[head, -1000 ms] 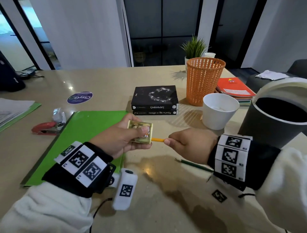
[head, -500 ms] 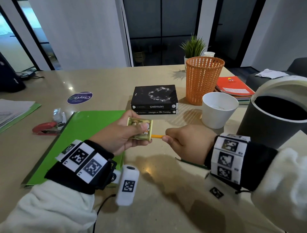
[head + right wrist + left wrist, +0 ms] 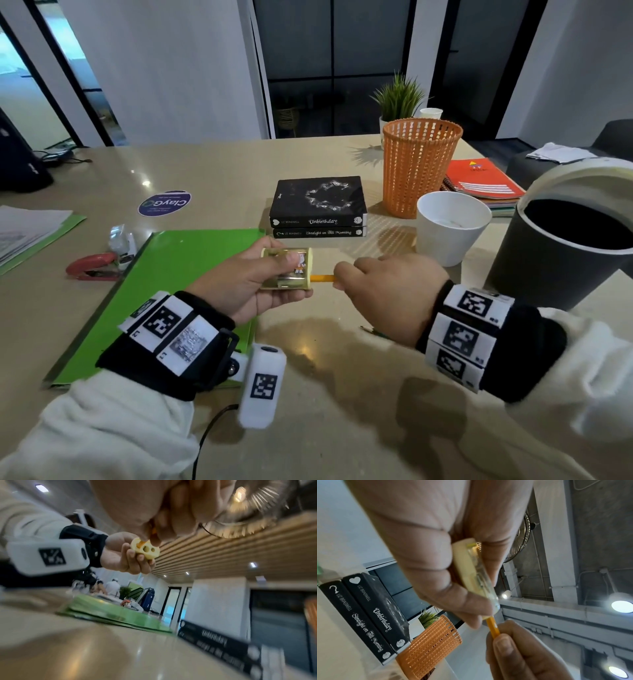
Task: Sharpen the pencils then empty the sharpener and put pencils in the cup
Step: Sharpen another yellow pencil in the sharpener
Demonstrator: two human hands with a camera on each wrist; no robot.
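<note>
One sharpener (image 3: 287, 269), two pencils (image 3: 322, 278), one cup (image 3: 452, 228), two books (image 3: 318, 205)

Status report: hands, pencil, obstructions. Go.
Left hand grips sharpener. Right hand pinches orange pencil, tip in sharpener. White cup empty, path unobstructed.

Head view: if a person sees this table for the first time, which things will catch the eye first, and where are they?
At the centre, the left hand holds a small yellow sharpener above the table, and the right hand pinches an orange pencil pushed into its side. Under the left wrist lies a bright green folder. Behind the right hand stand an orange mesh basket and a white cup, with a dark bin at the right edge.
</note>
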